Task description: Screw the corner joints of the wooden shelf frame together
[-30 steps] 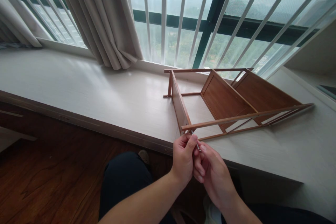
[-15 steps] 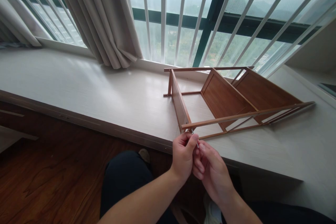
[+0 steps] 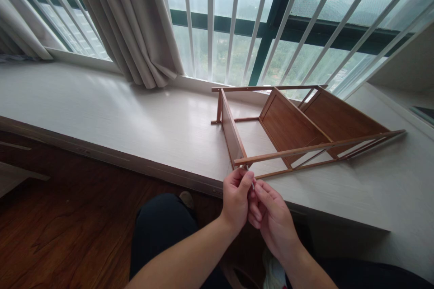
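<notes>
A brown wooden shelf rack (image 3: 294,126) lies on its side on the pale window ledge. At its near left corner, my left hand (image 3: 237,196) is closed, thumb and fingers pinching a thin silver metal rod (image 3: 252,185) that looks like a hex key. Just to the right, my right hand (image 3: 273,212) is closed too, its thumb and fingertips at the lower end of the rod. Both hands touch or nearly touch each other below the end of the rack's near leg (image 3: 242,161). The fingers hide most of the rod, and where its tip sits cannot be made out.
The pale window ledge (image 3: 135,117) runs across the view, its front edge dropping to a dark wood floor (image 3: 84,221). Behind are white window bars (image 3: 210,22) and a grey-beige curtain (image 3: 132,22). My knee (image 3: 162,230) is below the ledge.
Both hands stay together at the rack's corner, with only a slight shift of the fingers and the rod. The rack looks unmoved.
</notes>
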`<state>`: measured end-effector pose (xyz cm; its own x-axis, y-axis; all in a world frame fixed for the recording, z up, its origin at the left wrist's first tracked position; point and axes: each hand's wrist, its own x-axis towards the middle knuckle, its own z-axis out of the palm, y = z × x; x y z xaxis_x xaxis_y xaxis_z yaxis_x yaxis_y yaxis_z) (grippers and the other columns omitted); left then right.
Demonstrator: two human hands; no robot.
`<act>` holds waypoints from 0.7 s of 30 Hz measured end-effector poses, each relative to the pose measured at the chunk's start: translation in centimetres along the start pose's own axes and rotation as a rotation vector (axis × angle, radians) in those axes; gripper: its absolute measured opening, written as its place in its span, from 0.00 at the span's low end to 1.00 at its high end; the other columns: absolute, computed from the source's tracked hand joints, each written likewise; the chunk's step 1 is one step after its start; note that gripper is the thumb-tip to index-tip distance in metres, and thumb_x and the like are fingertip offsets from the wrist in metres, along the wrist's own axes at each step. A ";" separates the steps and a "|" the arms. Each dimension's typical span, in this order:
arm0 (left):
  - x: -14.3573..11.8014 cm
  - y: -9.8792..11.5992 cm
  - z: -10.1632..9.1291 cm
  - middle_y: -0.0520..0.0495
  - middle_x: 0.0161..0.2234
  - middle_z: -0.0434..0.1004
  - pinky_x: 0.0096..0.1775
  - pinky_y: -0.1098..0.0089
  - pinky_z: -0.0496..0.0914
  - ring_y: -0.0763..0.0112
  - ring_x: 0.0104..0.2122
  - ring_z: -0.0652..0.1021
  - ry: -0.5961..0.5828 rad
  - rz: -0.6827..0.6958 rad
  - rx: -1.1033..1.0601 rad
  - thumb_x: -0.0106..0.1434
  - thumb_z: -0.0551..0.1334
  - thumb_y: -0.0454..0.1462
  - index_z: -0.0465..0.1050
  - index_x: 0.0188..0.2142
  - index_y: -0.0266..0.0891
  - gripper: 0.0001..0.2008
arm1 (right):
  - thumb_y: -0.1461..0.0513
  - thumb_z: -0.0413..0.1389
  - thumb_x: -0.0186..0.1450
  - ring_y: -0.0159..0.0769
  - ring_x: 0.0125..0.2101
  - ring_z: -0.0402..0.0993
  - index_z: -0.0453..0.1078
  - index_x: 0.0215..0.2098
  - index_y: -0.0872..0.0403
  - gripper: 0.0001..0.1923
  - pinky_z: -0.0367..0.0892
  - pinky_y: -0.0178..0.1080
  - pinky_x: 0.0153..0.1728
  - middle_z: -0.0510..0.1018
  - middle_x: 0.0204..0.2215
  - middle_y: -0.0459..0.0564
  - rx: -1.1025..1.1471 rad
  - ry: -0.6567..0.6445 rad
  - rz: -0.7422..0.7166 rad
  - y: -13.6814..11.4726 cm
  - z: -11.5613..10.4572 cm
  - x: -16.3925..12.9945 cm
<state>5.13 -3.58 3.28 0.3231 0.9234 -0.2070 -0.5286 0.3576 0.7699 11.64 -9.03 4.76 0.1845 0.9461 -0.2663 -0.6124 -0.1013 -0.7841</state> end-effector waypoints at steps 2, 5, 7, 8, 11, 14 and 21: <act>0.0 0.0 0.0 0.57 0.15 0.67 0.09 0.79 0.54 0.78 0.08 0.65 0.001 0.002 -0.004 0.58 0.68 0.51 0.67 0.27 0.38 0.20 | 0.52 0.61 0.66 0.24 0.12 0.52 0.66 0.29 0.54 0.16 0.53 0.26 0.13 0.62 0.13 0.38 -0.009 0.001 -0.006 0.0 0.0 -0.1; -0.2 0.2 0.0 0.56 0.15 0.68 0.11 0.79 0.56 0.79 0.09 0.66 -0.009 0.009 -0.014 0.59 0.68 0.50 0.68 0.26 0.38 0.19 | 0.53 0.61 0.66 0.24 0.13 0.52 0.66 0.29 0.54 0.15 0.53 0.27 0.14 0.62 0.13 0.38 -0.014 0.000 -0.013 -0.4 0.3 -0.3; -0.3 0.3 0.1 0.56 0.16 0.69 0.13 0.80 0.58 0.79 0.11 0.67 -0.021 0.020 -0.020 0.60 0.68 0.49 0.68 0.25 0.37 0.19 | 0.53 0.61 0.66 0.24 0.13 0.52 0.66 0.29 0.54 0.15 0.53 0.27 0.14 0.62 0.13 0.38 -0.013 -0.005 -0.016 -0.7 0.5 -0.6; -0.3 0.4 0.1 0.55 0.16 0.69 0.14 0.80 0.59 0.80 0.12 0.68 -0.029 0.021 -0.022 0.60 0.68 0.48 0.68 0.25 0.37 0.19 | 0.53 0.61 0.66 0.24 0.13 0.52 0.65 0.29 0.54 0.16 0.53 0.27 0.15 0.62 0.13 0.38 -0.014 -0.006 -0.016 -0.9 0.5 -0.7; -0.3 0.5 0.2 0.54 0.16 0.69 0.16 0.79 0.59 0.80 0.13 0.67 -0.054 0.000 -0.034 0.60 0.68 0.49 0.68 0.24 0.37 0.19 | 0.53 0.60 0.66 0.24 0.14 0.52 0.64 0.28 0.54 0.16 0.52 0.28 0.15 0.62 0.13 0.38 -0.031 -0.002 -0.021 -1.2 0.7 -0.8; -0.2 0.4 0.2 0.54 0.17 0.69 0.18 0.78 0.62 0.79 0.14 0.67 -0.063 -0.023 -0.063 0.59 0.68 0.49 0.69 0.24 0.37 0.19 | 0.52 0.59 0.67 0.25 0.14 0.51 0.65 0.29 0.53 0.16 0.51 0.28 0.15 0.62 0.13 0.38 -0.079 0.019 -0.052 -1.2 0.5 -0.8; 0.0 0.1 0.0 0.55 0.17 0.64 0.22 0.78 0.58 0.81 0.18 0.62 -0.075 0.042 -0.072 0.61 0.67 0.48 0.73 0.26 0.35 0.18 | 0.51 0.54 0.71 0.26 0.16 0.55 0.66 0.31 0.53 0.17 0.53 0.30 0.18 0.62 0.15 0.38 -0.421 0.066 -0.253 -0.7 -0.5 -0.8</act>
<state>5.10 -3.52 3.32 0.3564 0.9256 -0.1275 -0.5969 0.3306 0.7311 12.26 -9.84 5.22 0.3444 0.9367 -0.0624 -0.1803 0.0008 -0.9836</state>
